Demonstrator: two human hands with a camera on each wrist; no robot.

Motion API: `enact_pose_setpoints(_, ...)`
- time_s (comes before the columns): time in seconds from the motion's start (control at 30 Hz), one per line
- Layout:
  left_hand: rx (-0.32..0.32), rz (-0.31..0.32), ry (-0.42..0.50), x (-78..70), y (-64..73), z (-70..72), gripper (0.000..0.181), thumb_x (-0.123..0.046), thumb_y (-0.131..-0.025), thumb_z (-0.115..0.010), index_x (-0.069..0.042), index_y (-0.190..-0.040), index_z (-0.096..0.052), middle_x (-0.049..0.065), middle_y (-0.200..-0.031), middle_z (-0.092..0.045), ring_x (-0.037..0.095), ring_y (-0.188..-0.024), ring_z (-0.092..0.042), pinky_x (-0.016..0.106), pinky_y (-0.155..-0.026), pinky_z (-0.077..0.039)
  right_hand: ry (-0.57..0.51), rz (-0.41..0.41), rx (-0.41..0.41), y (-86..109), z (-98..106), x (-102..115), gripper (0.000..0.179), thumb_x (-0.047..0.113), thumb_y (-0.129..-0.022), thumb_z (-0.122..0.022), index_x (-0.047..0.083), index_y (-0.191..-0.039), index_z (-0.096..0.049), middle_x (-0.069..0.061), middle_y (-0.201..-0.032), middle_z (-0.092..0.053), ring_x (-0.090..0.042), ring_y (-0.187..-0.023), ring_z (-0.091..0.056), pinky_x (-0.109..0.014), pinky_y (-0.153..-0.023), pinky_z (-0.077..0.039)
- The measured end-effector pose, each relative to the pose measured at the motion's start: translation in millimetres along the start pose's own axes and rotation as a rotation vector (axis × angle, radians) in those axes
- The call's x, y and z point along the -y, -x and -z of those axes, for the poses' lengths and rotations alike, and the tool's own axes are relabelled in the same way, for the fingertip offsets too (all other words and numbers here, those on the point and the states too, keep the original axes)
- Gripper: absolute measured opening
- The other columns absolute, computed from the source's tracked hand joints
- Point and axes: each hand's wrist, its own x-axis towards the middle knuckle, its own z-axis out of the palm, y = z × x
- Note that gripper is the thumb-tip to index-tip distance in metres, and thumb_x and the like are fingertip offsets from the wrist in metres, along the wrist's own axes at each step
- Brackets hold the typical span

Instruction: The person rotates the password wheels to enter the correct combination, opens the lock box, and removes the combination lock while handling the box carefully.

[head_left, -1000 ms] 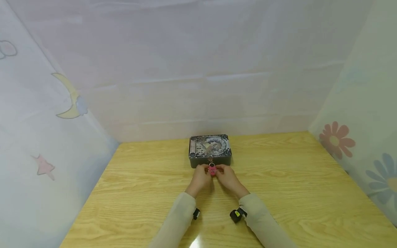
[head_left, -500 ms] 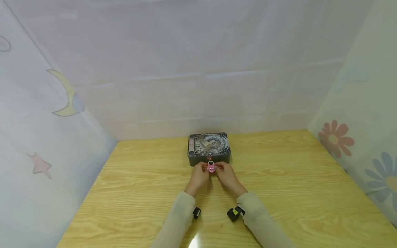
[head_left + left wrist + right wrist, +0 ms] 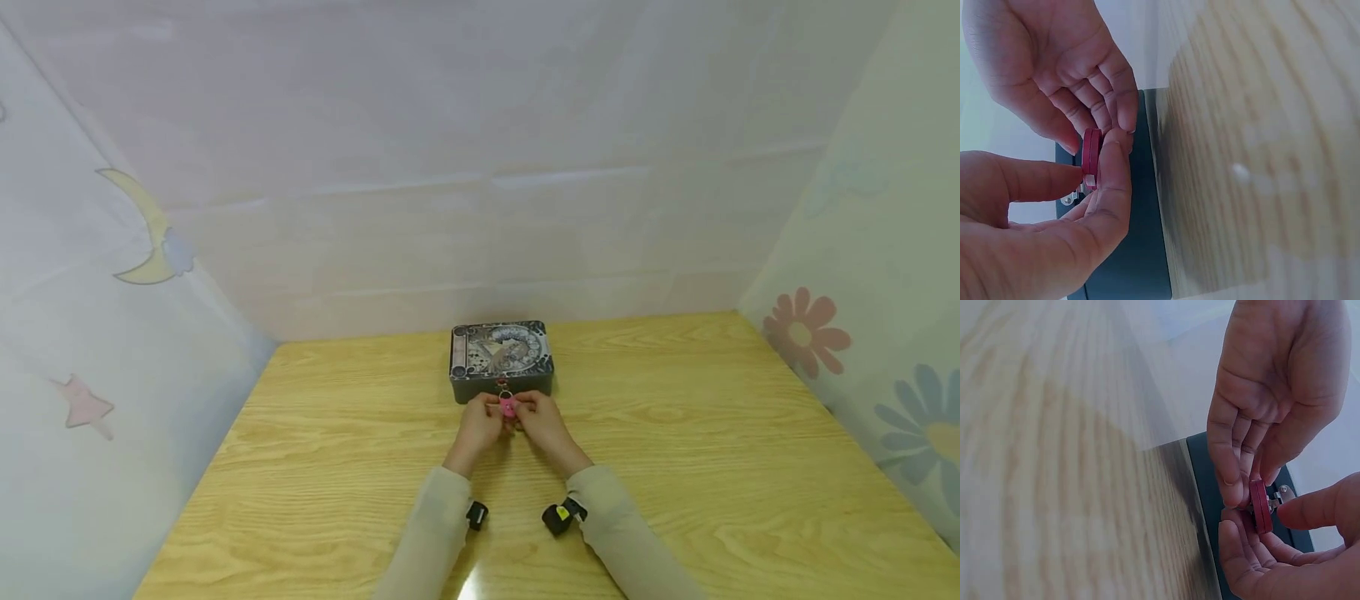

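A small pink padlock (image 3: pixel 507 407) is held between both hands at the front of a dark tin box (image 3: pixel 501 350) with a printed lid. Its metal shackle lies close by the box's clasp (image 3: pixel 1285 492); whether it passes through the clasp I cannot tell. My left hand (image 3: pixel 480 423) pinches the padlock's left edge between thumb and fingers. From the other side my right hand (image 3: pixel 543 423) holds it, thumb at the face and fingers curled behind. In the left wrist view the padlock (image 3: pixel 1091 156) appears edge-on, deep red, so its front face is hidden there.
The box stands on a wood-grain table (image 3: pixel 337 467), near the back wall cloth (image 3: pixel 405 250). Printed cloths hang at the left and right sides. Black wrist cameras sit at both sleeves, the right one (image 3: pixel 557 518) having a yellow mark.
The padlock's face, with its row of light marks showing half a second ago, is now partly covered by the right thumb. Both hands stay at the box front. The head view has shifted slightly.
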Motion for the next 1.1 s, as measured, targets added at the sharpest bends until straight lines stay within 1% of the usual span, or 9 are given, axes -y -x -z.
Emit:
enact_pose_setpoints(0.1,0.018,0.035,0.085,-0.4,0.0,0.2,0.021,0.014,-0.088,-0.044,0.018,-0.107,-0.052,0.021,-0.078,-0.062,0.039,-0.072,-0.068,0.034,-0.061,-0.058,-0.011,-0.021,0.005,-0.3,-1.1,2.2,0.022,-0.001,-0.096,-0.050,-0.017,-0.111,-0.055,-0.029,-0.101,-0.064,-0.027,-0.085,-0.065,-0.036,-0.072,-0.057)
enact_pose_setpoints(0.17,0.016,0.044,0.101,-1.0,0.1,0.5,0.022,0.015,-0.087,-0.044,0.018,-0.108,-0.052,0.020,-0.077,-0.060,0.040,-0.072,-0.067,0.036,-0.062,-0.058,-0.042,-0.044,0.009,-1.0,-1.8,3.1,0.024,0.000,-0.096,-0.051,-0.017,-0.112,-0.054,-0.030,-0.103,-0.063,-0.026,-0.085,-0.065,-0.035,-0.072,-0.057)
enact_pose_setpoints(0.33,0.020,0.043,0.085,-3.3,1.9,2.4,0.023,0.015,-0.087,-0.044,0.017,-0.108,-0.053,0.019,-0.075,-0.059,0.040,-0.071,-0.067,0.035,-0.060,-0.058,-0.152,-0.119,0.023,-3.2,-2.7,3.9,0.027,0.002,-0.096,-0.051,-0.018,-0.115,-0.051,-0.029,-0.103,-0.063,-0.018,-0.081,-0.063,-0.033,-0.072,-0.057)
enact_pose_setpoints(0.43,0.019,0.034,0.054,-4.0,2.1,3.1,0.023,0.014,-0.087,-0.044,0.017,-0.108,-0.054,0.019,-0.076,-0.060,0.039,-0.070,-0.066,0.031,-0.057,-0.056,-0.209,-0.137,0.034,-4.2,-3.0,4.0,0.027,0.000,-0.096,-0.050,-0.018,-0.115,-0.050,-0.027,-0.099,-0.064,-0.015,-0.078,-0.063,-0.033,-0.070,-0.057)
enact_pose_setpoints(0.53,0.016,0.015,0.037,-3.8,1.7,3.6,0.023,0.014,-0.087,-0.045,0.017,-0.107,-0.054,0.021,-0.077,-0.061,0.039,-0.070,-0.066,0.028,-0.056,-0.055,-0.237,-0.144,0.042,-5.1,-3.4,3.8,0.025,-0.001,-0.095,-0.050,-0.018,-0.114,-0.050,-0.024,-0.096,-0.065,-0.014,-0.076,-0.062,-0.031,-0.068,-0.057)
enact_pose_setpoints(0.83,0.002,-0.016,0.011,-5.0,2.6,4.7,0.023,0.013,-0.086,-0.045,0.018,-0.105,-0.056,0.019,-0.075,-0.061,0.036,-0.067,-0.066,0.027,-0.055,-0.053,-0.266,-0.150,0.061,-8.1,-4.3,2.1,0.025,-0.002,-0.095,-0.049,-0.019,-0.114,-0.048,-0.019,-0.091,-0.065,-0.012,-0.072,-0.062,-0.029,-0.066,-0.057)
enact_pose_setpoints(0.97,-0.004,-0.025,0.002,-5.1,3.1,5.1,0.023,0.012,-0.086,-0.045,0.018,-0.105,-0.056,0.020,-0.075,-0.061,0.034,-0.067,-0.066,0.026,-0.054,-0.052,-0.273,-0.158,0.067,-9.3,-5.3,1.5,0.026,-0.004,-0.094,-0.049,-0.019,-0.115,-0.049,-0.018,-0.090,-0.064,-0.013,-0.072,-0.062,-0.028,-0.065,-0.057)
enact_pose_setpoints(1.03,-0.001,-0.011,0.019,-4.8,3.3,5.1,0.023,0.012,-0.087,-0.045,0.017,-0.106,-0.056,0.021,-0.076,-0.061,0.035,-0.067,-0.066,0.027,-0.055,-0.053,-0.264,-0.153,0.070,-9.5,-5.2,1.1,0.026,-0.004,-0.094,-0.049,-0.020,-0.115,-0.048,-0.018,-0.090,-0.064,-0.013,-0.072,-0.061,-0.026,-0.064,-0.056)
enact_pose_setpoints(1.1,0.010,0.005,0.060,-4.4,3.7,5.3,0.024,0.012,-0.087,-0.045,0.018,-0.108,-0.055,0.024,-0.078,-0.062,0.037,-0.068,-0.066,0.031,-0.057,-0.056,-0.252,-0.152,0.068,-9.4,-5.2,1.3,0.027,-0.004,-0.094,-0.049,-0.020,-0.115,-0.049,-0.018,-0.091,-0.064,-0.012,-0.072,-0.060,-0.024,-0.063,-0.055)
